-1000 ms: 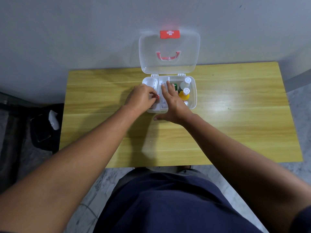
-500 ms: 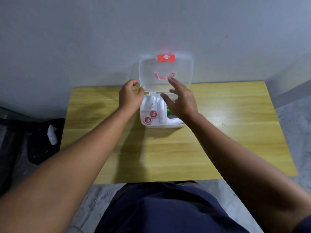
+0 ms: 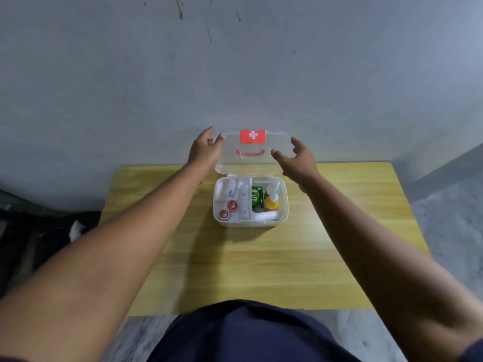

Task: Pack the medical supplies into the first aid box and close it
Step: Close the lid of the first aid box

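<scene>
Both hands up at the lid (image 3: 257,163) of the first aid box (image 3: 250,223) — the left hand (image 3: 203,150) at its left edge with fingers (image 3: 209,131) spread and the thumb against the clear plastic, the right hand (image 3: 298,159) at its right edge, fingers curled and apart, thumb in front of the lid. Whether either truly grips it, I cannot tell. The lid stands upright between the fingertips; below the wrists the open tray sits on the wooden table (image 3: 261,270) — green packet (image 3: 257,196), yellow bottle (image 3: 271,201), two red-and-white rolls (image 3: 228,210) inside.
</scene>
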